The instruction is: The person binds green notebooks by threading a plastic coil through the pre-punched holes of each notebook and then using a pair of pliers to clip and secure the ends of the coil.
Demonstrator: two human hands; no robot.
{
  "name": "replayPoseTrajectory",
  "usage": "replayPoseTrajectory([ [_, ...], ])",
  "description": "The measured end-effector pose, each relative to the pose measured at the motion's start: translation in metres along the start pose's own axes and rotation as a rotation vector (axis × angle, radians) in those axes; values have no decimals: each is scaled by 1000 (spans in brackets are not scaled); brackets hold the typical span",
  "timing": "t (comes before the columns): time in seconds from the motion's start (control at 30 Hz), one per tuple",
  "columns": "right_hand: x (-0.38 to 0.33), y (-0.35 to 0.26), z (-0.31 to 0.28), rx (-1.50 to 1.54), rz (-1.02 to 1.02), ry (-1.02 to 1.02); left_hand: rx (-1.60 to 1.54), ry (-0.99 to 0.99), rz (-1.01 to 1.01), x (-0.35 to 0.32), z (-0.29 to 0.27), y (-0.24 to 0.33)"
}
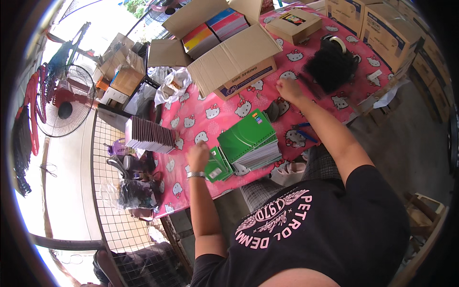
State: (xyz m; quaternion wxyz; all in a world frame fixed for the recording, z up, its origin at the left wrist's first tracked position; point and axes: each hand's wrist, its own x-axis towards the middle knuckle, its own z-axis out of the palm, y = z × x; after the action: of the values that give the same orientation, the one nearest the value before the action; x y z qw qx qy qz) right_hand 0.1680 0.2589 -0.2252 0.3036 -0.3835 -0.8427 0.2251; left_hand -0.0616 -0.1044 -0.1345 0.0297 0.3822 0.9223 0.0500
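Labels point(258, 118) mark green notebooks point(243, 137); left grip point(198, 155) and right grip point(289, 90) curled, contents unclear

A black short-sleeved T-shirt point(334, 225), printed with pale arched lettering point(271, 217), was worn at lower right; dark checked trousers point(321, 167) were shown lower centre; the left hand point(197, 155) was braceleted in silvery metal.

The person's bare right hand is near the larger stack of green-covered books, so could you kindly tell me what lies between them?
A dark rounded item, too unclear to identify, lies between the right hand and the stack in the head view.
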Motion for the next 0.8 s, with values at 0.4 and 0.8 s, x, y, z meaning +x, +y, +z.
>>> replayPoseTrajectory([
  [0.4, -15, 5, -21, 203, 41, 10, -419, 605, 513, -67, -91, 106],
  [0.8, -71, -149, -172, 623, -676, -330, -235, 204, 777, -114, -136, 143],
])
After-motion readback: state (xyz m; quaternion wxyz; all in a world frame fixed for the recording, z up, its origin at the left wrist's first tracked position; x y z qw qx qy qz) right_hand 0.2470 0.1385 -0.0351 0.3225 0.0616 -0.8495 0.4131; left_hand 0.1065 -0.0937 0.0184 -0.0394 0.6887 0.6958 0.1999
